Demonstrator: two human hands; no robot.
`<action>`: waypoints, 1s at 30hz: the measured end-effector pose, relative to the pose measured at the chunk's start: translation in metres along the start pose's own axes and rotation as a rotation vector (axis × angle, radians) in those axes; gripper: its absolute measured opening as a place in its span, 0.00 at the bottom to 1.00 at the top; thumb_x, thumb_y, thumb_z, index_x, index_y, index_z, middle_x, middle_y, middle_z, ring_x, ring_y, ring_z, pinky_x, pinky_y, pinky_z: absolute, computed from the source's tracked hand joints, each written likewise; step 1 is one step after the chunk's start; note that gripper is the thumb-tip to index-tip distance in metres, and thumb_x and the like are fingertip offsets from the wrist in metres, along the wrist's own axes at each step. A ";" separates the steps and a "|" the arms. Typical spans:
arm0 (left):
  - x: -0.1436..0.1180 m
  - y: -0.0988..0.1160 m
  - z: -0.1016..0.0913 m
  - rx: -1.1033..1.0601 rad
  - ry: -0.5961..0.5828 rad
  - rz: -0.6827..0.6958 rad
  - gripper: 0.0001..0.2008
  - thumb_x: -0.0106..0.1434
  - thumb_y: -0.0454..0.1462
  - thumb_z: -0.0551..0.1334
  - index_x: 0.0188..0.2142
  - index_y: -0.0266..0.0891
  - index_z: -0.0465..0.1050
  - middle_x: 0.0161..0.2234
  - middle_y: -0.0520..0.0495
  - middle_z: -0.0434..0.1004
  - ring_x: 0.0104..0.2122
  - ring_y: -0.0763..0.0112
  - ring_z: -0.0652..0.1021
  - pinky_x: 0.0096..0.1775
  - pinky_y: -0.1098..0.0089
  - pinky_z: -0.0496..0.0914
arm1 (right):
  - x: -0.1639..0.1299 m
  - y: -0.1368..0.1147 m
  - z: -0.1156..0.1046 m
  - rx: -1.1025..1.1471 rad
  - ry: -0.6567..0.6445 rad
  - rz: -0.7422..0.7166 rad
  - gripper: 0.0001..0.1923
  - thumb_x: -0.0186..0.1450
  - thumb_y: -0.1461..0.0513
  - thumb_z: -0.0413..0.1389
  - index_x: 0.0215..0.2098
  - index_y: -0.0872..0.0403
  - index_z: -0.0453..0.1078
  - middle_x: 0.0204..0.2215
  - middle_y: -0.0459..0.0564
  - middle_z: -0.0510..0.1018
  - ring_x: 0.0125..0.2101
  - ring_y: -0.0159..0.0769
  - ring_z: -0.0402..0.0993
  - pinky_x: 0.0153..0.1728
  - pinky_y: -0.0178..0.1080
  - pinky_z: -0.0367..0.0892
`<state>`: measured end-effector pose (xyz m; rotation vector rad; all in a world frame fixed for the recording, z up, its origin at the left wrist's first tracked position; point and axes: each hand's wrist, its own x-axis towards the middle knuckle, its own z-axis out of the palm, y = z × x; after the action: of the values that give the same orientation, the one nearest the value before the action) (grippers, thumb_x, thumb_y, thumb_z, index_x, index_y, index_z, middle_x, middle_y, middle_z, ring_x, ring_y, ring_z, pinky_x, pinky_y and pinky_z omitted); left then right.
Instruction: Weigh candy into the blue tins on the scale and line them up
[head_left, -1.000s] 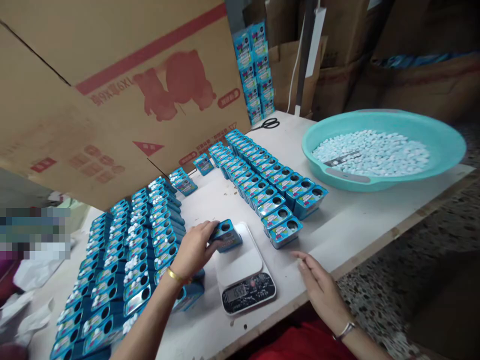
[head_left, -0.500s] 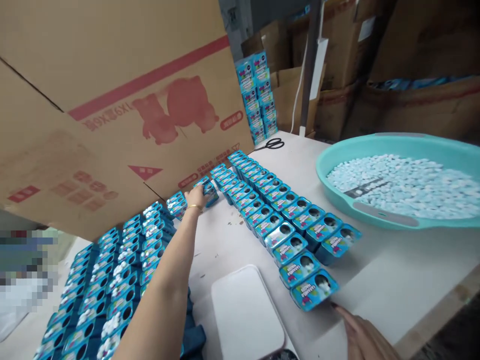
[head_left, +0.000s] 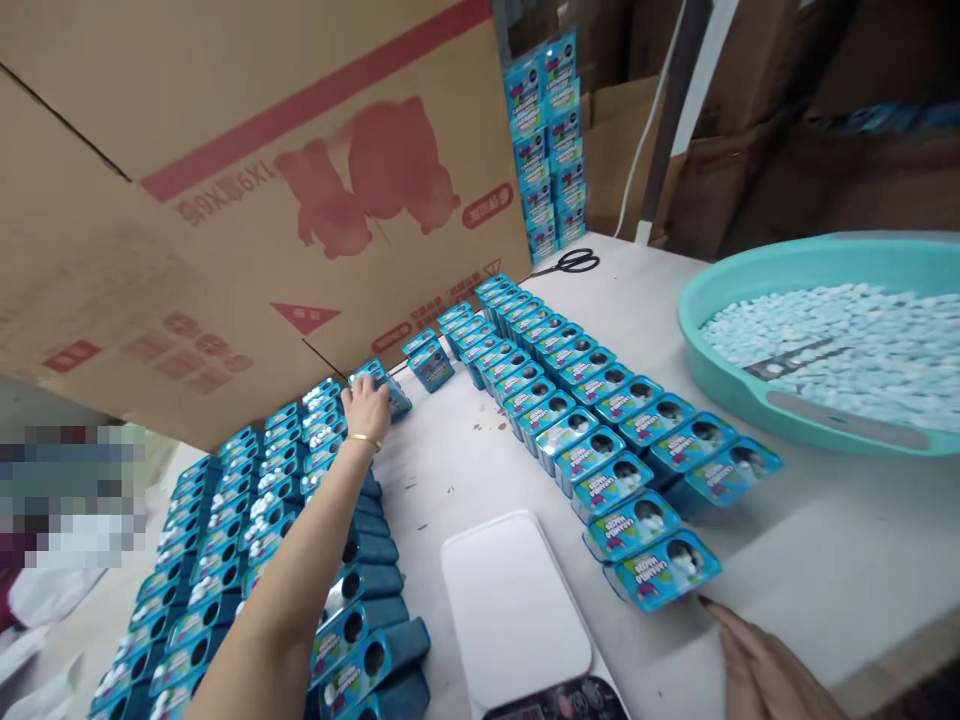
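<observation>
Since half a second ago, the left hand point(head_left: 367, 407) has slid nearer and leftward from the single tin by the carton to the small blue tin point(head_left: 388, 392) at the far end of the left rows.

Head view: its fingers close over that tin, which rests on the counter point(head_left: 480, 455). It looks light, stiff and somewhat slick, likely best pinched across its short sides. The right hand point(head_left: 757, 665) lies flat and loose at the near edge, well apart from that tin, just beside the nearest right-row tin point(head_left: 664, 570) and close to the scale point(head_left: 517, 615).
</observation>
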<state>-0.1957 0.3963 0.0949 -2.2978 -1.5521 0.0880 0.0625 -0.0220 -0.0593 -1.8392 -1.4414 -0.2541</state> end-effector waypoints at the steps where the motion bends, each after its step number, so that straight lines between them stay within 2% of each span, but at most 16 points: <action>1: -0.002 0.005 -0.005 0.003 -0.011 0.027 0.11 0.61 0.35 0.54 0.39 0.39 0.73 0.51 0.37 0.66 0.55 0.50 0.63 0.53 0.50 0.56 | 0.005 -0.005 -0.002 -0.007 0.008 0.015 0.20 0.65 0.67 0.47 0.55 0.57 0.63 0.36 0.56 0.78 0.33 0.41 0.76 0.35 0.39 0.68; 3: -0.012 0.016 -0.022 -0.002 -0.044 0.079 0.11 0.61 0.35 0.53 0.38 0.39 0.73 0.49 0.38 0.67 0.52 0.52 0.66 0.52 0.52 0.58 | 0.013 -0.012 -0.006 -0.015 0.029 0.041 0.18 0.66 0.67 0.46 0.54 0.58 0.64 0.36 0.57 0.78 0.33 0.40 0.76 0.35 0.38 0.67; 5: -0.032 0.028 -0.048 -0.014 -0.077 0.131 0.11 0.62 0.37 0.53 0.39 0.38 0.72 0.45 0.39 0.69 0.47 0.54 0.71 0.47 0.57 0.63 | 0.018 -0.016 -0.008 -0.008 0.038 0.055 0.17 0.66 0.68 0.47 0.53 0.58 0.64 0.36 0.57 0.78 0.34 0.39 0.76 0.36 0.38 0.68; 8: -0.080 0.049 -0.096 -0.027 -0.093 0.273 0.10 0.63 0.39 0.53 0.37 0.38 0.71 0.43 0.42 0.69 0.38 0.61 0.74 0.36 0.66 0.65 | 0.019 -0.014 -0.009 0.025 0.036 0.103 0.16 0.66 0.68 0.47 0.52 0.58 0.65 0.37 0.57 0.78 0.33 0.39 0.75 0.36 0.37 0.68; 10: -0.117 0.067 -0.126 -0.047 -0.140 0.369 0.09 0.64 0.40 0.54 0.35 0.39 0.71 0.41 0.45 0.69 0.35 0.65 0.74 0.33 0.68 0.64 | 0.016 -0.012 -0.010 0.055 0.024 0.144 0.16 0.66 0.67 0.47 0.52 0.58 0.64 0.37 0.58 0.78 0.32 0.39 0.75 0.35 0.38 0.68; 13: -0.165 0.095 -0.152 -0.083 -0.232 0.485 0.09 0.65 0.41 0.54 0.34 0.40 0.70 0.39 0.46 0.70 0.31 0.69 0.74 0.30 0.69 0.63 | 0.015 -0.013 -0.011 0.185 0.002 0.268 0.15 0.67 0.63 0.46 0.51 0.55 0.66 0.39 0.58 0.77 0.35 0.41 0.75 0.37 0.41 0.68; 15: -0.186 0.111 -0.155 -0.091 -0.251 0.536 0.09 0.64 0.41 0.55 0.34 0.40 0.70 0.37 0.47 0.70 0.30 0.69 0.74 0.30 0.69 0.63 | 0.019 -0.018 -0.015 0.289 0.008 0.385 0.16 0.67 0.60 0.46 0.50 0.54 0.66 0.38 0.58 0.76 0.35 0.42 0.74 0.37 0.43 0.67; 17: -0.197 0.121 -0.151 -0.089 -0.255 0.565 0.08 0.64 0.40 0.56 0.34 0.40 0.70 0.36 0.46 0.71 0.30 0.67 0.74 0.30 0.68 0.64 | 0.025 -0.024 -0.021 0.463 0.086 0.563 0.16 0.67 0.57 0.46 0.50 0.53 0.65 0.31 0.52 0.73 0.29 0.37 0.71 0.31 0.40 0.67; 20: -0.202 0.126 -0.146 -0.136 -0.235 0.580 0.07 0.63 0.40 0.58 0.35 0.39 0.69 0.36 0.46 0.71 0.33 0.65 0.74 0.32 0.67 0.66 | 0.033 -0.034 -0.038 1.012 0.210 0.991 0.11 0.65 0.56 0.52 0.42 0.52 0.66 0.21 0.41 0.63 0.19 0.26 0.60 0.19 0.29 0.59; 21: -0.204 0.125 -0.147 -0.177 -0.204 0.576 0.08 0.62 0.41 0.58 0.36 0.38 0.68 0.37 0.45 0.71 0.34 0.65 0.74 0.34 0.66 0.67 | 0.034 -0.037 -0.046 1.238 0.193 1.160 0.09 0.63 0.56 0.54 0.38 0.53 0.66 0.20 0.40 0.62 0.18 0.24 0.59 0.17 0.27 0.58; 23: -0.211 0.120 -0.152 -0.302 -0.095 0.542 0.12 0.62 0.43 0.59 0.40 0.37 0.67 0.39 0.44 0.71 0.38 0.64 0.74 0.38 0.65 0.68 | 0.034 -0.043 -0.062 1.567 0.079 1.454 0.06 0.60 0.60 0.57 0.30 0.54 0.66 0.21 0.41 0.65 0.20 0.23 0.64 0.19 0.26 0.62; 25: -0.226 0.114 -0.158 -0.461 0.040 0.471 0.15 0.62 0.45 0.59 0.42 0.38 0.66 0.41 0.44 0.71 0.41 0.64 0.73 0.42 0.64 0.68 | 0.029 -0.049 -0.076 1.681 -0.027 1.670 0.03 0.59 0.65 0.57 0.28 0.56 0.66 0.24 0.45 0.70 0.26 0.25 0.70 0.25 0.27 0.69; 27: -0.248 0.108 -0.160 -0.626 0.134 0.392 0.12 0.63 0.43 0.58 0.41 0.38 0.66 0.39 0.46 0.71 0.40 0.67 0.73 0.42 0.66 0.68 | 0.021 -0.057 -0.087 1.650 -0.089 1.759 0.04 0.56 0.70 0.57 0.28 0.56 0.68 0.28 0.49 0.74 0.31 0.27 0.74 0.32 0.28 0.73; 30: -0.294 0.103 -0.142 -0.829 0.136 0.315 0.04 0.64 0.38 0.57 0.37 0.39 0.66 0.36 0.48 0.71 0.37 0.71 0.73 0.39 0.70 0.67 | 0.008 -0.069 -0.096 1.571 -0.205 1.687 0.08 0.52 0.72 0.60 0.29 0.57 0.70 0.32 0.51 0.78 0.36 0.29 0.76 0.38 0.28 0.73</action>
<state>-0.1840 0.0584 0.1484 -3.0645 -1.2771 -0.7487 0.0313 -0.0760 0.0414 -1.0017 0.3699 1.4401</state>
